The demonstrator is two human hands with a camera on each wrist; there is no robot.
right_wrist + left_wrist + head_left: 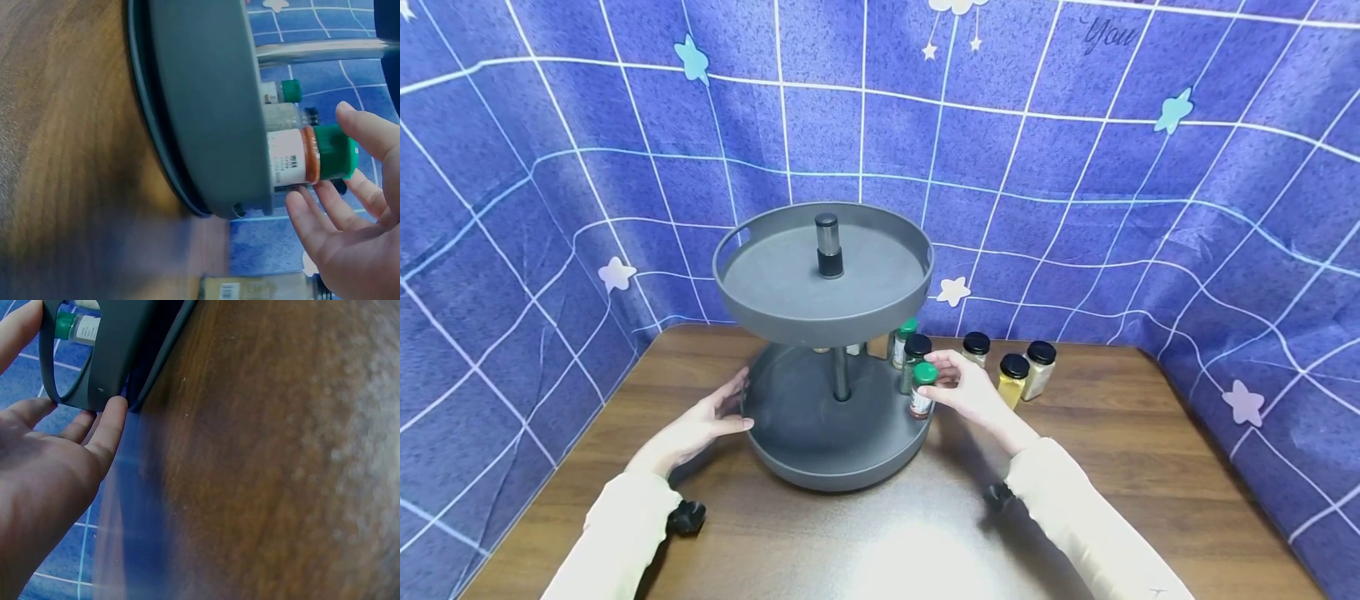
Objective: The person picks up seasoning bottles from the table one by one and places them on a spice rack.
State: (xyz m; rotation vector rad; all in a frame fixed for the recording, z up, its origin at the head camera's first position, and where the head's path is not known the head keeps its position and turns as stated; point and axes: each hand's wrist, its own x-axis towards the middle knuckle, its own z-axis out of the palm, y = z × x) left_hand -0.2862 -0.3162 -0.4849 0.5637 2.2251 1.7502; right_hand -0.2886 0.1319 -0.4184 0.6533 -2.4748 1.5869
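Observation:
A grey two-tier round tray stand (835, 479) stands on the table. My left hand (703, 429) is at the left side of its lower tray, fingers spread and fingertips right at the wall (109, 362) by the handle cutout. At the lower tray's right edge stands a spice jar (921, 400) with a green cap and white label. My right hand (966, 387) is around this jar, its fingers loosely bent. In the right wrist view the thumb lies just off the green cap (335, 152), and the other fingers (303, 215) are beside and behind the jar.
Behind the green-capped jar, a black-capped jar (917, 346) and another green-capped jar (905, 337) stand in the lower tray. Several black-capped jars, one yellow (1012, 379), stand on the wooden table (1112, 450) to the right. The upper tray (775, 275) overhangs the lower one.

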